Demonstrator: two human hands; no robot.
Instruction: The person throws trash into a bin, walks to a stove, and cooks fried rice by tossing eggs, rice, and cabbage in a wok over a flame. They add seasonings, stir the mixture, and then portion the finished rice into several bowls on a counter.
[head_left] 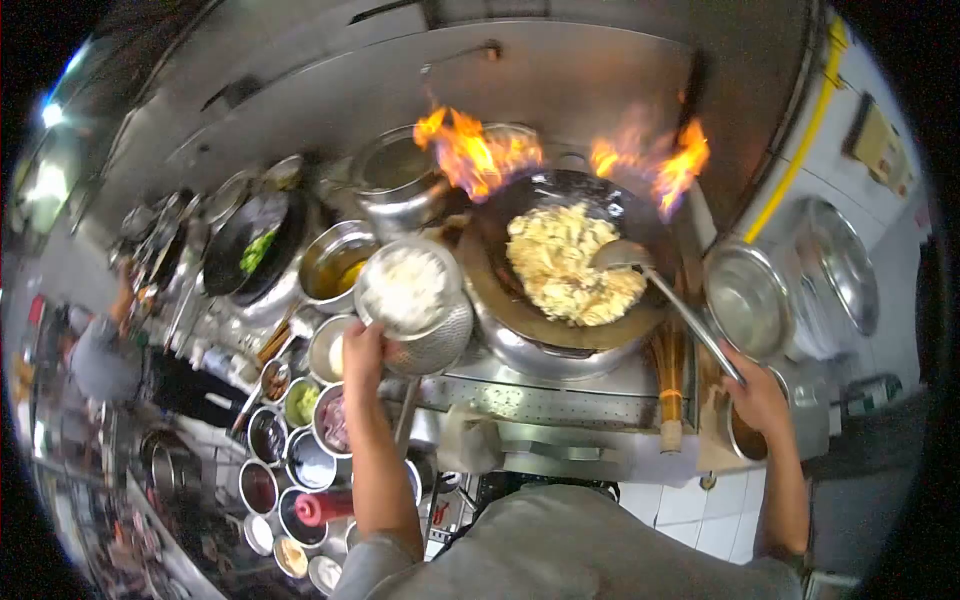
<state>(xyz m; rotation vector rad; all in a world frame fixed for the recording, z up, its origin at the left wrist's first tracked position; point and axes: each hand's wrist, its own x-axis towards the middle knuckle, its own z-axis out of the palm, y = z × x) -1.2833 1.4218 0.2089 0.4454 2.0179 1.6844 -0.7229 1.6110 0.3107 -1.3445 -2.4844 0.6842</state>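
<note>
My left hand (366,355) is closed on the near rim of a metal bowl (448,290) heaped with white rice (404,288). Below the bowl a perforated strainer (440,345) shows, its handle pointing toward me. To the right sits a black wok (480,255) with yellow, egg-like pieces (575,265) in it. Flames (478,155) rise along its far rim on both sides. My right hand (758,400) grips the long handle of a ladle (622,255), whose head rests in the yellow food.
Several small containers of ingredients (335,418) crowd the left side, near a red squeeze bottle (322,508). Another wok with greens (258,250) stands further left. A bamboo brush (670,395) and a metal basin (745,300) are at right. Another person (103,358) stands far left.
</note>
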